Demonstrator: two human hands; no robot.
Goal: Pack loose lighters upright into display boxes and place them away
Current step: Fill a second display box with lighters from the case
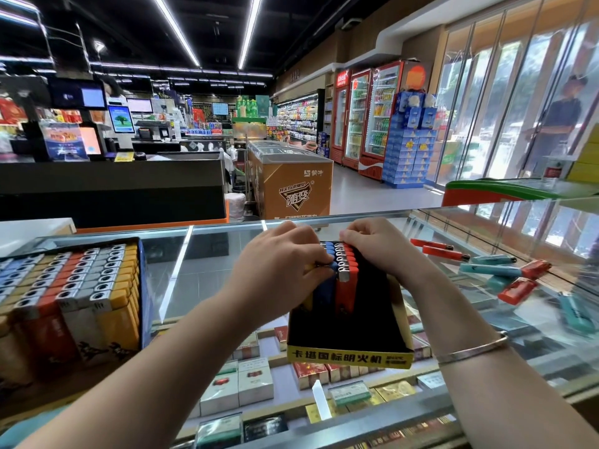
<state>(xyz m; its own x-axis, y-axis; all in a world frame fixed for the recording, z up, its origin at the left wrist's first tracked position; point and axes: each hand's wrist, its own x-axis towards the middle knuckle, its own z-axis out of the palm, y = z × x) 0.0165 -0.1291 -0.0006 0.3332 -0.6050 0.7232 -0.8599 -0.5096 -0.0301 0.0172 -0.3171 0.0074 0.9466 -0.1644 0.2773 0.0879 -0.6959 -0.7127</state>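
Head camera looks down at a black display box (350, 322) with a yellow front strip, which stands on the glass desk (207, 254) just in front of the person. Inside it, at the far left part, upright lighters (340, 277) stand in rows: a red row on the right, a blue row beside it, and some yellow ones at the left, partly hidden; the rest of the box is dark. The left hand (275, 264) lies over the yellow and blue rows with curled fingers that press or pinch the lighter tops; which one exactly it holds I cannot tell. The right hand (379, 244) reaches to the far end of the rows, its fingers bent down onto the metal heads there, and a thin bracelet (470, 351) sits on that wrist. To the right of the box, well apart, loose lighters (496, 270) in red and teal lie flat and scattered on the glass. At the left edge of the desk stands a full display box (74, 293) with tight rows of blue, orange, grey and yellow lighters. Under the glass, cigarette packs (240, 384) are arranged in rows. Beyond the desk there are an orange freezer chest (291, 183), a dark checkout counter (113, 186) with screens, and red drink fridges (366, 118).
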